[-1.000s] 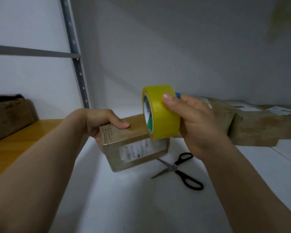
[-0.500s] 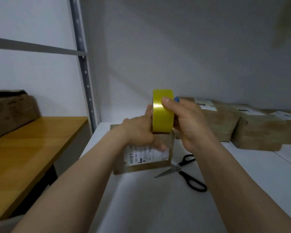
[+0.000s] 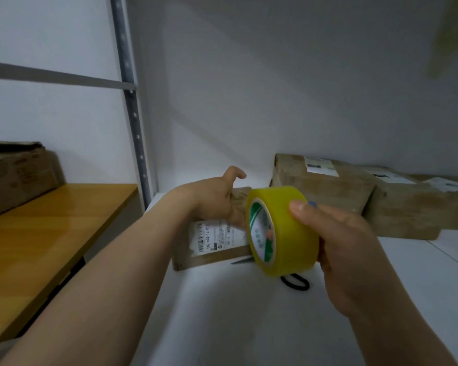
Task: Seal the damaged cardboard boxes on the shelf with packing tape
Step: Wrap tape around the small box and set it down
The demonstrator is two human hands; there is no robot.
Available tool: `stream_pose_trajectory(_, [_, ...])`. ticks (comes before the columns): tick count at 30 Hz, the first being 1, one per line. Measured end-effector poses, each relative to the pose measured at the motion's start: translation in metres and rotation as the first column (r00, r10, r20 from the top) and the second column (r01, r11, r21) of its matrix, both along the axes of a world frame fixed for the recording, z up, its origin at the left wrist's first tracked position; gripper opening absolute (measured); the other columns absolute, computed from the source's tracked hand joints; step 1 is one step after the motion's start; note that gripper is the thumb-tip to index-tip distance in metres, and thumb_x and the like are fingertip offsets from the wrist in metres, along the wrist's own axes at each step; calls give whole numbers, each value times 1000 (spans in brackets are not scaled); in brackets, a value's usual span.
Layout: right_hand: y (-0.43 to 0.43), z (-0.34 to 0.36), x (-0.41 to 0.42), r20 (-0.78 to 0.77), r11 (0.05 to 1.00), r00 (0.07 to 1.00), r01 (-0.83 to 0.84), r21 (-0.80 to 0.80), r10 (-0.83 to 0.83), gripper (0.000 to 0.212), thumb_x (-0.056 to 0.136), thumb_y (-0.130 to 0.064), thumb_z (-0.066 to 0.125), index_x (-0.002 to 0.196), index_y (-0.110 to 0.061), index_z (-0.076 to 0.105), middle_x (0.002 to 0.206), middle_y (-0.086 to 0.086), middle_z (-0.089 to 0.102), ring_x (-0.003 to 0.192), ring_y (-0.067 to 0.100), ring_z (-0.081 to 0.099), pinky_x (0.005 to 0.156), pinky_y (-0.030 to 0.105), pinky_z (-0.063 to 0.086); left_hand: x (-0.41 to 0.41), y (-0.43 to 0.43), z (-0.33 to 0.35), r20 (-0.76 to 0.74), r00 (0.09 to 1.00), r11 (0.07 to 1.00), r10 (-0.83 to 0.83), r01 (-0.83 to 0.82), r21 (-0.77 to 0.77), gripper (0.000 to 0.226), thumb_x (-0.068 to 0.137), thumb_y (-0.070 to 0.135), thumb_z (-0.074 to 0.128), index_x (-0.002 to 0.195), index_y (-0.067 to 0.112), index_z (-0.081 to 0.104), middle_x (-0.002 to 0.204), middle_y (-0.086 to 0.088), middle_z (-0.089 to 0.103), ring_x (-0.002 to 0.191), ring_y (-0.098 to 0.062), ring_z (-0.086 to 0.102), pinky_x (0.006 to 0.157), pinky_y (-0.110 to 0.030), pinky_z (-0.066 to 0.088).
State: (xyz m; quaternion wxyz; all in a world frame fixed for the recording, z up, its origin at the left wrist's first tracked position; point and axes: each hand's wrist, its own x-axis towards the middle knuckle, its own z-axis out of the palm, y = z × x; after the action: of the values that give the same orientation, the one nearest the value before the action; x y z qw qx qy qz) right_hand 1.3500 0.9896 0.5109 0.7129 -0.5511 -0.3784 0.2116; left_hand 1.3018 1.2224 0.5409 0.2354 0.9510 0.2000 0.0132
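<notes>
Yellow tape roll (image 3: pixel 294 233), clasped by the right hand (image 3: pixel 349 249), had pulled near and right from the small box (image 3: pixel 209 257) on the shelf (image 3: pixel 222 313), whose top the left hand (image 3: pixel 212 199) pressed flat, likely drawing a strip.

Scissors (image 3: pixel 298 288) mostly behind tape roll (image 3: pixel 288 225)

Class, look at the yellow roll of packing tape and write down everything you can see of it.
The tape roll is a wide ring of glossy, translucent yellow tape on a core lined white with green print. It hangs tilted above the white shelf, its open side facing left toward the camera. The right hand grips it, thumb across the outer band, a fingertip showing inside the core. Whether a strip runs to the small box cannot be told.
</notes>
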Motion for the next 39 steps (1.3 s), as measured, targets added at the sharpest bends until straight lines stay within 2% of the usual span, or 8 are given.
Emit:
stream_pose_trajectory(11, [4,-41,16,-101,989,992,65,-136,-79,45,65,-48,70,94,-14,76,88,17,68,77,33,65,61,37,50,1,6,10,-45,999,998,29,-27,52,68,75,48,84,126,37,41,117,1,63,87,-21,72,84,-46,60])
stream_pose_trajectory(18, [34,-8,15,-102,992,991,-79,93,88,24,77,-32,68,82,-12,79,82,14,74,74,26,71,67,37,58,-10,27,23,-37,999,929,23,-34,-368,34,91,20,71,121,10,60,109,-19,74,91,-30,74,81,-43,61])
stream_pose_trajectory(23, [73,-22,21,-160,999,987,-24,27,28,25,97,-25,61,109,-7,71,101,13,77,92,28,74,78,36,61,-13,34,-12,-32,997,995,73,-75,-61,17,101,33,60,108,22,70,78,9,73,77,-16,72,66,-20,52])
stream_pose_trajectory(26, [85,-24,26,-122,1000,992,0,-19,-2,31,97,-36,61,113,-12,70,104,10,77,98,24,74,80,35,60,-23,26,-16,26,999,999,47,-46,-19,52,100,19,58,148,31,43,105,8,67,74,-3,62,62,-15,47])
stream_pose_trajectory(28, [90,-23,25,-98,999,995,-7,-53,1,41,93,-45,61,112,-10,71,102,10,77,97,25,74,81,35,60,-32,21,-23,-17,1000,984,-11,8,-178,88,88,31,72,154,45,14,132,3,59,102,-9,64,85,-24,55])
stream_pose_trajectory(30, [92,-21,24,-73,997,997,-6,-72,0,46,91,-49,60,110,-9,71,101,11,77,97,25,74,86,37,59,-37,20,-32,-116,991,996,-63,56,-66,125,66,65,76,157,46,-7,163,1,28,146,-20,33,121,-42,28])
stream_pose_trajectory(32, [94,-19,24,-70,997,997,7,-83,-13,41,95,-47,59,104,-9,73,97,10,78,91,23,75,84,35,60,-33,19,-46,-139,990,992,-33,49,115,149,53,82,73,156,36,-24,170,5,1,156,-20,3,126,-49,2])
stream_pose_trajectory(39, [73,-4,30,-75,985,989,119,-121,-129,34,89,-46,68,98,-14,75,90,4,79,83,21,76,77,38,60,-21,17,-57,-109,989,965,99,-69,253,139,70,70,74,159,14,-16,170,-3,-2,156,-20,2,126,-50,5])
